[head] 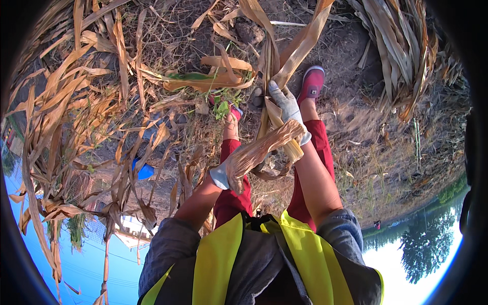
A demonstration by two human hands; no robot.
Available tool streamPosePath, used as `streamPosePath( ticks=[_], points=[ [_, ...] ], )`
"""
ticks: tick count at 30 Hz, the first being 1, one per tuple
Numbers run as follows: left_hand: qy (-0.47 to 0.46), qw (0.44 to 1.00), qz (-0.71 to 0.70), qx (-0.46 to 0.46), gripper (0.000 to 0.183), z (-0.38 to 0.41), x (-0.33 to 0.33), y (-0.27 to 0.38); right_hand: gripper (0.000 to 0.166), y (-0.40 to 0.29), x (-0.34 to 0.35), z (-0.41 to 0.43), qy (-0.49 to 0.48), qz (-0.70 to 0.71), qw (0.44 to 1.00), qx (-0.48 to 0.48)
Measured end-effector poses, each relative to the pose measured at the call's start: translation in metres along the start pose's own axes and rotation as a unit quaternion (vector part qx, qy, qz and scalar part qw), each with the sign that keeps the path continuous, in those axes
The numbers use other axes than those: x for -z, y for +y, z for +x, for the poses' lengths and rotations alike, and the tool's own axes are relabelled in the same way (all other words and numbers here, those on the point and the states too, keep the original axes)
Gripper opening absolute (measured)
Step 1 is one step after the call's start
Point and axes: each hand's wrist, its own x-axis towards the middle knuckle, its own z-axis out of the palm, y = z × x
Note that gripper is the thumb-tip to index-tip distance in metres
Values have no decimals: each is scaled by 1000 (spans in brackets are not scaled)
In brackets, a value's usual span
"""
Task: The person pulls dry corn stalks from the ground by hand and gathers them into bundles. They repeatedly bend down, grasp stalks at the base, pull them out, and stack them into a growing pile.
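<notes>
My right hand (286,105), in a pale work glove, is closed around a dry corn stalk (270,63) with long tan leaves hanging from it. A broad, wrinkled brown leaf (263,150) crosses in front of my forearms. It hides most of my left hand (220,177); only the light glove cuff and part of the glove show at its lower end, so the fingers cannot be seen. Beneath the hands, a curled dry leaf (272,175) hangs between my legs.
Dry corn plants (65,110) stand thickly on the left. A heap of corn stalks (400,49) lies at the upper right. My red shoe (312,82) rests on bare soil near a clod (249,33). Green weeds (222,108) grow by the other foot. A blue object (145,170) shows behind the stalks.
</notes>
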Motion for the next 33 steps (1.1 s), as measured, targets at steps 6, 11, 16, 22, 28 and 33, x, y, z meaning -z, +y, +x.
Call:
streamPosePath(
  ticks=[6, 11, 16, 22, 28, 33],
  points=[
    [164, 919, 330, -142, 28, 7, 54, 14, 28, -18, 21, 11, 39, -86, 995, -15],
    [319, 584, 625, -408, 28, 33, 146, 86, 26, -17, 16, 3, 96, -200, 973, 68],
    [454, 193, 858, -143, 35, -16, 223, 174, 28, -40, 47, 13, 260, -85, 913, 302],
    [475, 291, 795, -240, 46, -20, 205, 227, 17, -14, 28, 5, 121, -139, 973, 135],
    [78, 408, 701, -580, 44, -1, -21, 128, 41, 52, 19, -4, -92, 117, 928, -342],
    [-67, 500, 629, -591, 42, -11, -37, 47, 23, -6, -14, -22, -122, 105, 947, -279]
  ],
)
